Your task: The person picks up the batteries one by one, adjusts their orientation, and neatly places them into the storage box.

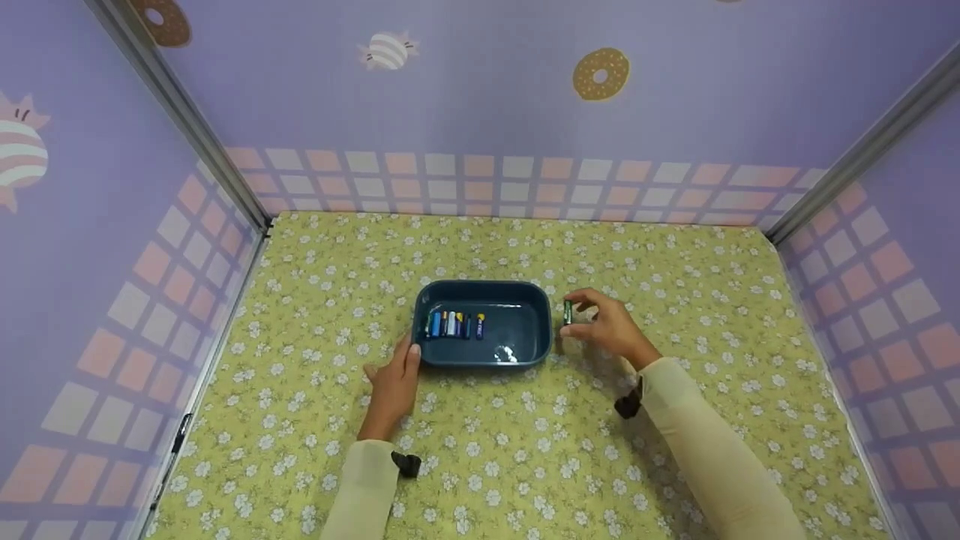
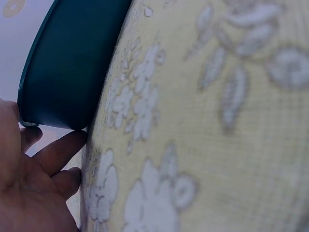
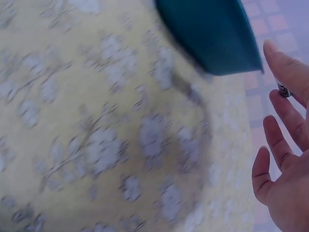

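Observation:
A dark teal plastic basin (image 1: 529, 361) stands on the floral cloth. Inside it, towards the left, several batteries (image 1: 451, 324) lie side by side, with one battery (image 1: 480, 327) a little apart from the row. My left hand (image 1: 394, 386) holds the basin's near left corner, thumb at the front and fingers along the left side. Close up in the left wrist view, its fingers (image 2: 60, 152) touch the basin wall (image 2: 67, 63). Just outside the basin's right side, my right hand (image 1: 611, 326) pinches a green battery (image 1: 568, 312) between thumb and finger. Only the battery's end (image 3: 283, 90) shows in the right wrist view.
A yellow-green cloth (image 1: 480, 465) with white flowers covers the work surface. Purple walls (image 1: 487, 97) with printed sweets and a pink-and-white check border enclose it at the back and sides. Metal posts (image 1: 187, 120) stand at the corners.

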`<control>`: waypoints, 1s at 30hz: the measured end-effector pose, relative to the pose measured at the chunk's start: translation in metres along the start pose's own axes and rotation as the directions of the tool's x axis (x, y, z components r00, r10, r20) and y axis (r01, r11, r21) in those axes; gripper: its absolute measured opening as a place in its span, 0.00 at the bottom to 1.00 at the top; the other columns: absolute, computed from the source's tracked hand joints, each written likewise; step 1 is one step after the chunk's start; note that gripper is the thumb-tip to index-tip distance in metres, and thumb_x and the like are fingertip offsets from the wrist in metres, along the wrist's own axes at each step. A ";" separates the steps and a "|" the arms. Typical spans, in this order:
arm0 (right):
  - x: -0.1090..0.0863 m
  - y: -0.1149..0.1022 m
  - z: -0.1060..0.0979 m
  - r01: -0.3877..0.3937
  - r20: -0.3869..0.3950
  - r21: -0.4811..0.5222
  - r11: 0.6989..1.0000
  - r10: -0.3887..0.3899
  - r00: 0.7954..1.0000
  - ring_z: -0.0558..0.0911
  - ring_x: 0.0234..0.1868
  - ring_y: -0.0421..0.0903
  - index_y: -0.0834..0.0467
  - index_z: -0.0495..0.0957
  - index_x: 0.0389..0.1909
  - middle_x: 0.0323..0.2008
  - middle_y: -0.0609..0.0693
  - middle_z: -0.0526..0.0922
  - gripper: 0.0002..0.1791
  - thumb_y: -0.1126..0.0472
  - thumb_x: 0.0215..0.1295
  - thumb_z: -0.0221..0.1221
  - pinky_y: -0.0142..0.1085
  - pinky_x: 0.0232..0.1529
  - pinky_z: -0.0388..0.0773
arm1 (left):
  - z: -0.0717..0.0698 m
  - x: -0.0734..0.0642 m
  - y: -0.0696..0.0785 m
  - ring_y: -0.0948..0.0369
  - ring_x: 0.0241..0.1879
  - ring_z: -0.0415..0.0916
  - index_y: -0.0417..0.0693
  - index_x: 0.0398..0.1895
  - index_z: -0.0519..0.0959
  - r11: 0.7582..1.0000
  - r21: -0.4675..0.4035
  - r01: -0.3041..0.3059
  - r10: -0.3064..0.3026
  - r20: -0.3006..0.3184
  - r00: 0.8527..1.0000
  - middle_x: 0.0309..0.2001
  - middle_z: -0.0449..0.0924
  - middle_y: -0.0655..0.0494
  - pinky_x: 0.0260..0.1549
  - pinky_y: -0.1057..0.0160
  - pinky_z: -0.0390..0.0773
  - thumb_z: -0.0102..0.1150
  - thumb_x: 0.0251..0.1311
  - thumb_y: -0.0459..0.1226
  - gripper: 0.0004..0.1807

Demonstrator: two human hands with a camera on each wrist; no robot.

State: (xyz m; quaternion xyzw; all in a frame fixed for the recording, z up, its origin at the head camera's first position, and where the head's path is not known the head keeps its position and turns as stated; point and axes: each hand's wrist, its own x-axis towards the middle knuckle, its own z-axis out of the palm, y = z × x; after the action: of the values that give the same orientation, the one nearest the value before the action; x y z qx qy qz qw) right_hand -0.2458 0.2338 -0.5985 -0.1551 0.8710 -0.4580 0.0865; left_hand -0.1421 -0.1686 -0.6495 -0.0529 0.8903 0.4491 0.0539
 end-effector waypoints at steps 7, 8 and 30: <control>0.013 -0.023 0.003 0.018 -0.033 0.030 0.999 -0.017 0.999 0.79 0.57 0.56 0.41 0.78 0.62 0.58 0.45 0.81 0.29 0.53 0.60 0.74 0.50 0.50 0.76 | 0.000 0.000 0.000 0.41 0.75 0.62 0.70 0.83 0.49 1.000 0.010 0.014 -0.013 -0.006 1.000 0.78 0.61 0.53 0.72 0.32 0.14 0.24 0.77 0.66 0.36; 0.016 -0.027 0.004 0.021 -0.036 0.038 0.999 -0.020 0.999 0.79 0.56 0.56 0.41 0.78 0.62 0.57 0.45 0.81 0.29 0.54 0.60 0.74 0.50 0.50 0.76 | 0.000 0.000 0.000 0.41 0.75 0.62 0.70 0.83 0.49 1.000 0.010 0.015 -0.015 -0.006 1.000 0.78 0.61 0.53 0.71 0.32 0.14 0.24 0.77 0.66 0.36; 0.059 -0.064 0.053 0.066 0.098 0.082 0.995 -0.073 0.992 0.85 0.51 0.48 0.54 0.77 0.65 0.59 0.49 0.81 0.34 0.53 0.59 0.75 0.46 0.48 0.85 | -0.001 0.000 0.000 0.42 0.77 0.58 0.70 0.83 0.47 1.000 -0.003 0.000 0.000 0.012 1.000 0.78 0.61 0.51 0.70 0.31 0.13 0.24 0.77 0.67 0.36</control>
State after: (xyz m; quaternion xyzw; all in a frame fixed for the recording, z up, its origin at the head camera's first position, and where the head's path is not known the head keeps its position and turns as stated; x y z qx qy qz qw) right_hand -0.2736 0.1381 -0.5767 -0.2047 0.8411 -0.4860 0.1203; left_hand -0.1417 -0.1698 -0.6492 -0.0502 0.8893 0.4507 0.0593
